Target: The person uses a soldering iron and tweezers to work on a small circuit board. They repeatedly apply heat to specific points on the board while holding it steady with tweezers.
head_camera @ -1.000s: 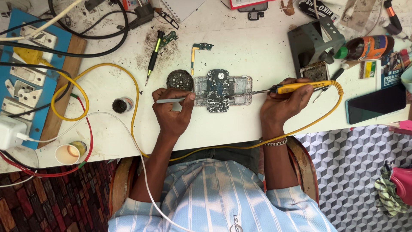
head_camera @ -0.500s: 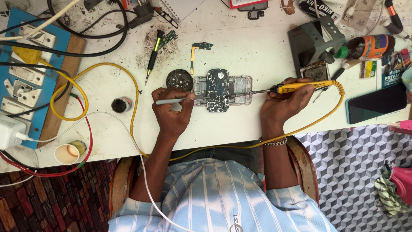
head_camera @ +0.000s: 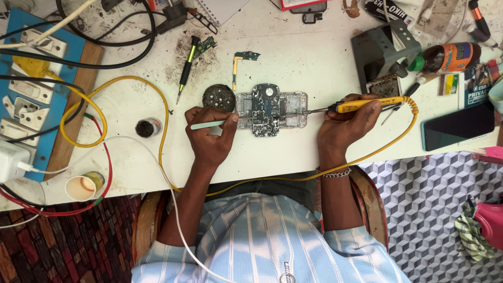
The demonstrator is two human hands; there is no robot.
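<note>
White surface [head_camera: 293,47], seen from above, with the person seated at its near edge. At far left lies a blue board [head_camera: 78,57] of switches and sockets, crossed by black cables; a yellow cord [head_camera: 112,84] loops beside it and runs on to the tool in the right hand. At upper right stands a grey soldering stand [head_camera: 385,50], and a dark phone [head_camera: 458,126] lies face up near the right edge.

Centre: the circuit board [head_camera: 266,109], clamped in a clear holder [head_camera: 296,110] whose long axis runs left to right, lies between the two hands and just beyond them. The left hand [head_camera: 209,133] sits at the holder's left end, the right hand [head_camera: 348,123] well off its right end, so the left is the nearer of the two.

Right fingers [head_camera: 367,107] are closed around the yellow soldering iron [head_camera: 367,105], held almost level, its tip pointing left and meeting the holder's right edge (whether it actually touches cannot be told). Left fingers [head_camera: 222,123] pinch a pale green tool [head_camera: 207,124], likely tweezers, narrowly; its point reaches rightward to the holder's left edge.

Smaller items: a round dark disc [head_camera: 219,97] touching the holder's upper left, a green-handled screwdriver [head_camera: 186,68], a small flex strip [head_camera: 238,65], and a little dark pot [head_camera: 146,128].
</note>
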